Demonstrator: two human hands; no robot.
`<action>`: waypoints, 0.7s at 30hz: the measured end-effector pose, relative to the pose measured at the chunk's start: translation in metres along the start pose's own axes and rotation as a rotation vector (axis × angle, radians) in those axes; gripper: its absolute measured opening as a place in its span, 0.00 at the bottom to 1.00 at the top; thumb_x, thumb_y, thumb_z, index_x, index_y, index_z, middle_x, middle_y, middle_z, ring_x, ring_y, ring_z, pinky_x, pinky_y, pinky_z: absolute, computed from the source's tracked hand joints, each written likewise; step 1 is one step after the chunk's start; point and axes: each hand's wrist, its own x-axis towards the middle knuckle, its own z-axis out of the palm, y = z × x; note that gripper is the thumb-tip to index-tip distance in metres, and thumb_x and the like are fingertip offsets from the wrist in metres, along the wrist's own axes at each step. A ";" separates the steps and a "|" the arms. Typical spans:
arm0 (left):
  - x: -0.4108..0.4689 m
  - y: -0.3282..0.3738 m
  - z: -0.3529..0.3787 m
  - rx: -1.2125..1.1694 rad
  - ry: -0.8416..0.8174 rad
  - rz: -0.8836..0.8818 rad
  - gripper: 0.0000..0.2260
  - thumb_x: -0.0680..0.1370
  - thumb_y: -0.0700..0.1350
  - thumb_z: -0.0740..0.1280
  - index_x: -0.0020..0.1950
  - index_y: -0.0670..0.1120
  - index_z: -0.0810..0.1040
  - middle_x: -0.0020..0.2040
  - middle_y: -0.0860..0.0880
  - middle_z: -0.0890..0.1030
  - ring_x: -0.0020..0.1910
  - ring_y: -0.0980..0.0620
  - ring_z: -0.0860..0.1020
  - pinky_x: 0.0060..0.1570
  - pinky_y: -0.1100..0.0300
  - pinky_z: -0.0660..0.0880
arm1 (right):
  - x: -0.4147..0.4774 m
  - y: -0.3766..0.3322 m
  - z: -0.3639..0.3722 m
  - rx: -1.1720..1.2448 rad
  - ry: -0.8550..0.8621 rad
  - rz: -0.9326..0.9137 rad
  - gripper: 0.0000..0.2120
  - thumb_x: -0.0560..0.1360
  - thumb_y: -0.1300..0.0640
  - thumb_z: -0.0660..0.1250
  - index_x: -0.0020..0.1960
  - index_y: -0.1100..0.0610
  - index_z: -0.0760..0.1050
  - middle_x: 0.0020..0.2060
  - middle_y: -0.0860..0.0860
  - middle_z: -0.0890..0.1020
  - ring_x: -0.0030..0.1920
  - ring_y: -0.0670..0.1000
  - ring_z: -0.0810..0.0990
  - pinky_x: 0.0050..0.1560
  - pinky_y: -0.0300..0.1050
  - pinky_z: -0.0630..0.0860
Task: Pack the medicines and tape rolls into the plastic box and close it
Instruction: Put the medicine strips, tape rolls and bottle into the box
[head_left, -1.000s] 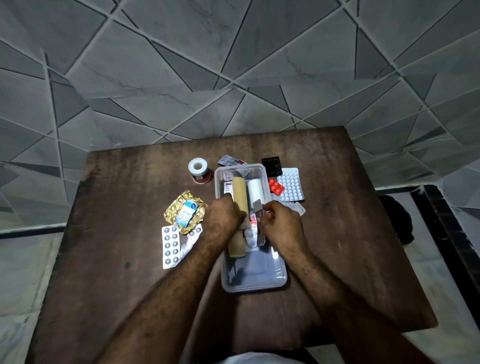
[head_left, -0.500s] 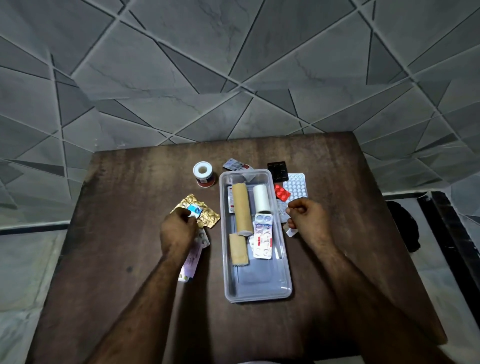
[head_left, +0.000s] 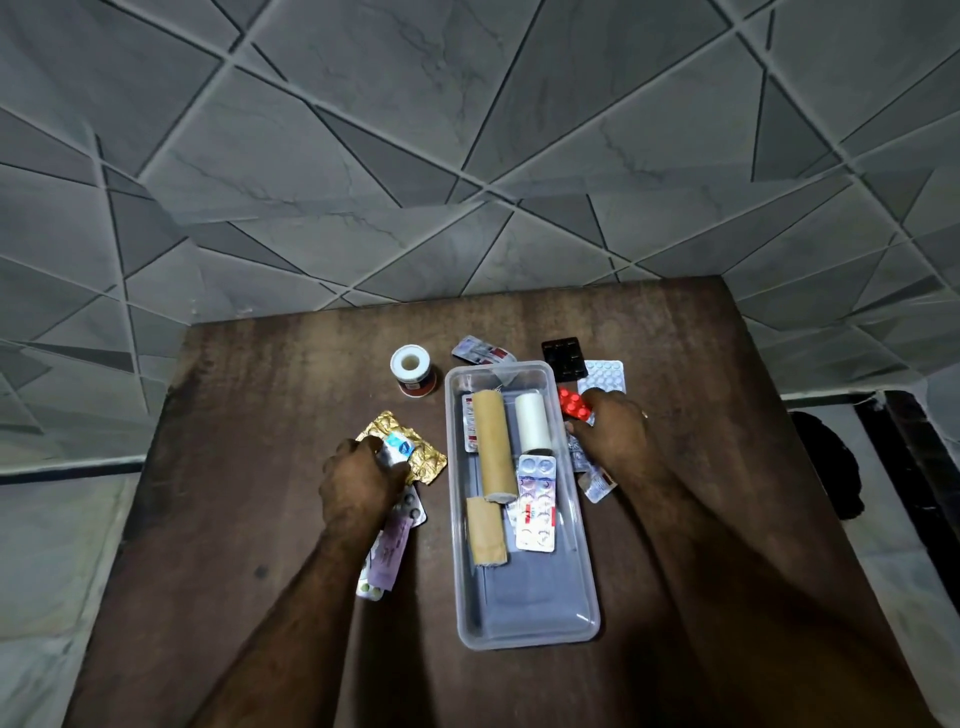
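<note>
Blister strips (head_left: 387, 556) lie at the left on the brown wooden surface (head_left: 260, 467), partly under the left hand (head_left: 361, 480), whose fingers close on a small blue-and-white pack (head_left: 397, 448) lying on a crumpled gold foil strip (head_left: 415, 452). Farther away stands a white tape roll (head_left: 412, 370) on its red spool. In the middle sits the clear plastic box (head_left: 524, 631), open, with no lid seen; it holds a long tan bandage roll (head_left: 492, 449), a shorter tan one (head_left: 485, 530) nearer, a white roll (head_left: 533, 422) and a silver pill strip (head_left: 537, 503). Just beyond its far edge lies another strip (head_left: 482, 351). At the right, the right hand (head_left: 613, 434) rests palm down over strips beside the box, touching a red pill strip (head_left: 574, 402); whether it grips anything I cannot tell. Beyond it lie a black strip (head_left: 564, 357) and a white pill sheet (head_left: 602, 375).
</note>
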 end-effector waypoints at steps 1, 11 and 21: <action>0.001 0.000 0.001 0.016 -0.001 0.009 0.20 0.69 0.53 0.74 0.56 0.45 0.80 0.53 0.39 0.79 0.53 0.38 0.78 0.52 0.52 0.74 | 0.001 -0.002 0.000 -0.018 0.002 -0.015 0.16 0.71 0.51 0.69 0.55 0.57 0.77 0.49 0.60 0.80 0.52 0.63 0.79 0.51 0.51 0.75; -0.003 0.006 -0.010 -0.148 0.065 0.017 0.18 0.68 0.55 0.72 0.49 0.42 0.81 0.45 0.42 0.81 0.46 0.42 0.79 0.44 0.56 0.73 | 0.006 -0.011 0.006 -0.046 -0.061 -0.059 0.17 0.76 0.52 0.63 0.62 0.58 0.73 0.55 0.61 0.78 0.57 0.63 0.78 0.55 0.53 0.75; -0.049 0.070 -0.034 -0.290 0.138 0.271 0.18 0.70 0.59 0.71 0.53 0.50 0.83 0.47 0.53 0.82 0.43 0.57 0.77 0.40 0.69 0.65 | 0.013 -0.016 0.008 -0.068 -0.097 -0.005 0.18 0.75 0.46 0.61 0.59 0.55 0.76 0.53 0.59 0.77 0.55 0.63 0.79 0.55 0.54 0.75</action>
